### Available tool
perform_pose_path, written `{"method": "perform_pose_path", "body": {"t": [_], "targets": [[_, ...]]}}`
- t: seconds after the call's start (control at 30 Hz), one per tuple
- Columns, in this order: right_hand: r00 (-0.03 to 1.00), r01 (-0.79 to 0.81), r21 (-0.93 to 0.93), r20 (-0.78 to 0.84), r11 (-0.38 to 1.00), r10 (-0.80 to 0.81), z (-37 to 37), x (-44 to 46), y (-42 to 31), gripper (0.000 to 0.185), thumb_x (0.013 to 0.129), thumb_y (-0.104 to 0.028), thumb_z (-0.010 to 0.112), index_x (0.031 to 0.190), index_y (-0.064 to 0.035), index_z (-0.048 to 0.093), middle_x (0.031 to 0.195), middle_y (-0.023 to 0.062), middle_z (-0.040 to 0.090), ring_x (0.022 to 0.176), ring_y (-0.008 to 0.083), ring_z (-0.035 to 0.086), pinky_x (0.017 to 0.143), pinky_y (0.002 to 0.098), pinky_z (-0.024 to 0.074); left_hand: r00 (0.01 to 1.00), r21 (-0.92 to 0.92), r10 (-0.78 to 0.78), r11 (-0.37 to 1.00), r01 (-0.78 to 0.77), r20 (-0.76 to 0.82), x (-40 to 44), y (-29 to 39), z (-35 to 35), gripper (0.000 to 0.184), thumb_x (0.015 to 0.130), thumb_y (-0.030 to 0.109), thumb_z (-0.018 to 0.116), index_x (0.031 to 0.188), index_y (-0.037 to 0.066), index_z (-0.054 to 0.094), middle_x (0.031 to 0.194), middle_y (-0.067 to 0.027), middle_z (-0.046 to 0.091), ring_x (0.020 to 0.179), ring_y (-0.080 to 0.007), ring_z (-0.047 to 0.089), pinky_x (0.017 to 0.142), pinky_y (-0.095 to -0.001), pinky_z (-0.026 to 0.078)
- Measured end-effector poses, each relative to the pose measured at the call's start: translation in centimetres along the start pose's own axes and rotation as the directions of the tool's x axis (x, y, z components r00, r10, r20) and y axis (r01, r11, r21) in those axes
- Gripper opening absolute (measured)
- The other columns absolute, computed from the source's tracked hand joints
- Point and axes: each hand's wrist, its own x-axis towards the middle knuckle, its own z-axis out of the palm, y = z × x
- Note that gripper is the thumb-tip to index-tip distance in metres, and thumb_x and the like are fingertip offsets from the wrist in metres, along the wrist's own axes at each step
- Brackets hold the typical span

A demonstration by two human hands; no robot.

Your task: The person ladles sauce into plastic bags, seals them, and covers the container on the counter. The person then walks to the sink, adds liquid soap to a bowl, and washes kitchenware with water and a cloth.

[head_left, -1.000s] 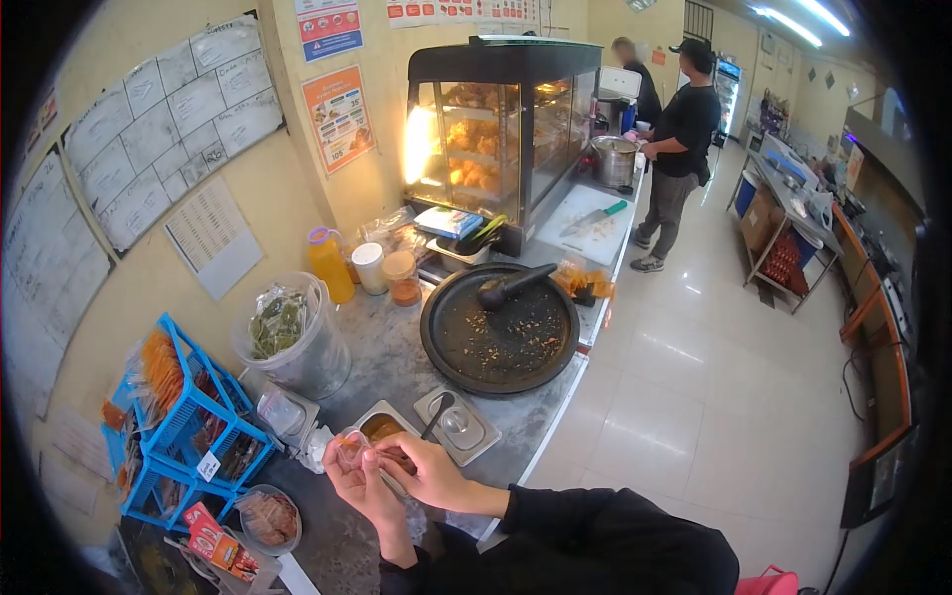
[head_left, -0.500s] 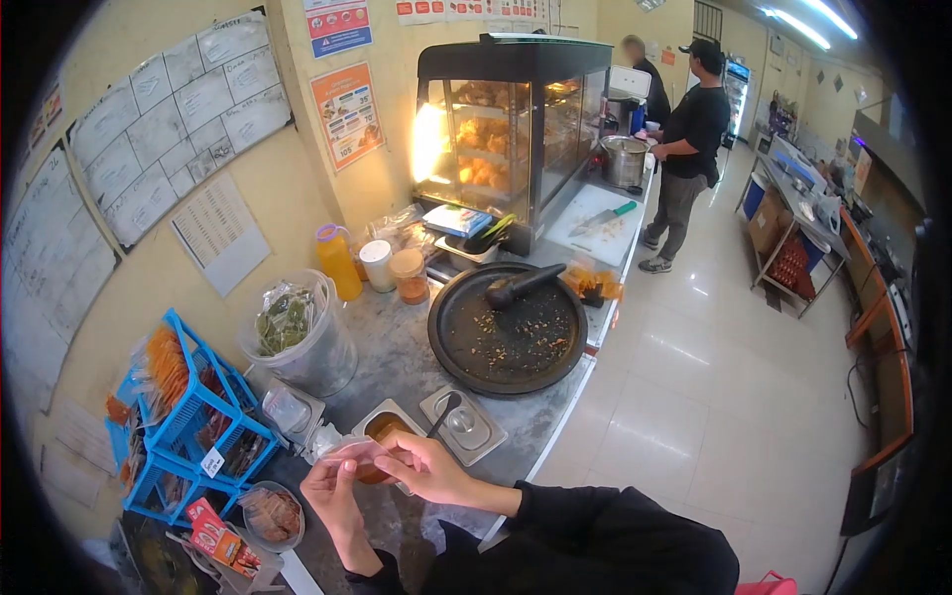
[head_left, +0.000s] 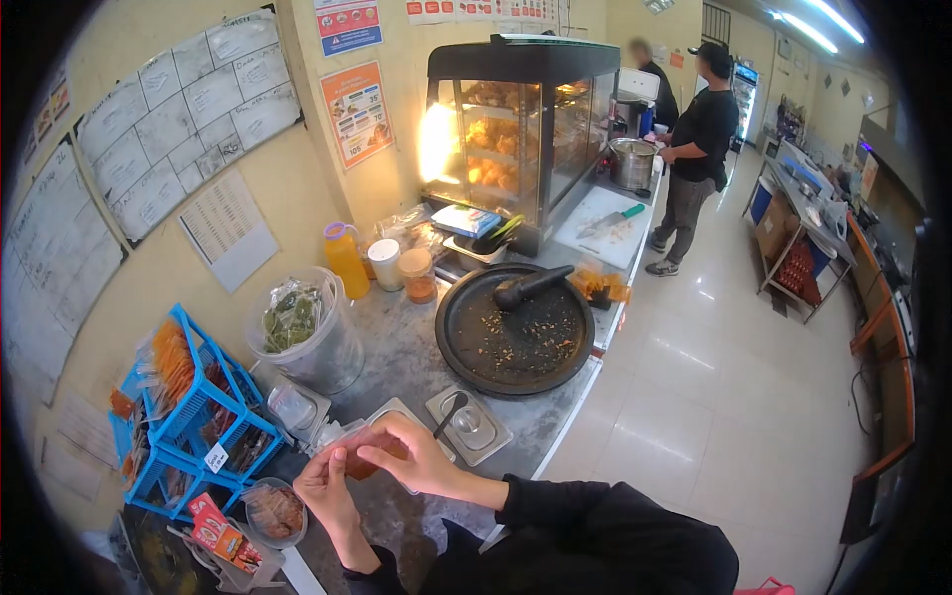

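A small clear plastic bag (head_left: 343,435) is pinched between my two hands above the counter. My left hand (head_left: 329,488) grips its near side with thumb and fingers. On the other side, my right hand (head_left: 418,462) has its fingers closed at the bag's upper edge. Below them sits a metal pan (head_left: 395,405) of orange-brown sauce, mostly hidden by my hands. Just right of it, a metal lid (head_left: 484,436) lies on the counter with a black spoon (head_left: 451,415) over its edge.
A stone mortar (head_left: 466,362) with a pestle (head_left: 533,287) stands ahead. Nearby are a plastic bucket (head_left: 342,362), blue baskets (head_left: 188,426) and a bowl of small packets (head_left: 275,513). Beyond are a heated display cabinet (head_left: 523,59), a knife (head_left: 612,220) and two people.
My right hand has curled further over the bag, its fingers now bent closer to my left hand. The whole view has shifted slightly.
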Motion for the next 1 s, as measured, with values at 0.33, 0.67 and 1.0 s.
{"method": "perform_pose_path", "body": {"t": [0.33,0.67,1.0], "targets": [[0.990,-0.142,0.291,0.041,0.946,0.136,0.5,0.0,1.2,0.023,0.086,-0.013,0.067,0.104,0.0000,0.061,0.093,0.0027,0.060,0.080,0.0062,0.058,0.068,0.0199,0.0466,0.999,0.002,-0.034,0.999,0.034,-0.029,-0.3,-0.3,0.1,0.013,0.087,0.003,0.064,0.091,-0.009,0.067,0.083,-0.0107,0.068,0.072,-0.0131,0.063,0.068,-0.0225,0.050],[0.953,-0.226,0.318,0.266,0.921,0.142,-1.9,1.5,0.0,0.035,0.080,0.000,0.070,0.113,-0.0014,0.058,0.089,-0.0006,0.054,0.082,0.0066,0.056,0.076,0.0207,0.0492,0.996,0.012,-0.089,0.996,0.088,0.023,0.0,0.4,0.3,0.018,0.089,0.008,0.062,0.094,-0.009,0.066,0.082,-0.0135,0.069,0.071,-0.0112,0.062,0.067,-0.0204,0.048],[0.977,-0.213,0.274,0.032,0.938,0.213,0.1,-0.1,0.5,0.015,0.085,-0.011,0.068,0.098,-0.0031,0.068,0.084,0.0024,0.063,0.076,0.0081,0.059,0.066,0.0217,0.0454,0.997,0.050,-0.073,0.996,0.073,-0.014,-0.8,0.2,0.7,0.016,0.089,0.009,0.064,0.093,-0.006,0.067,0.079,-0.0047,0.067,0.069,-0.0075,0.060,0.061,-0.0178,0.045]]}}
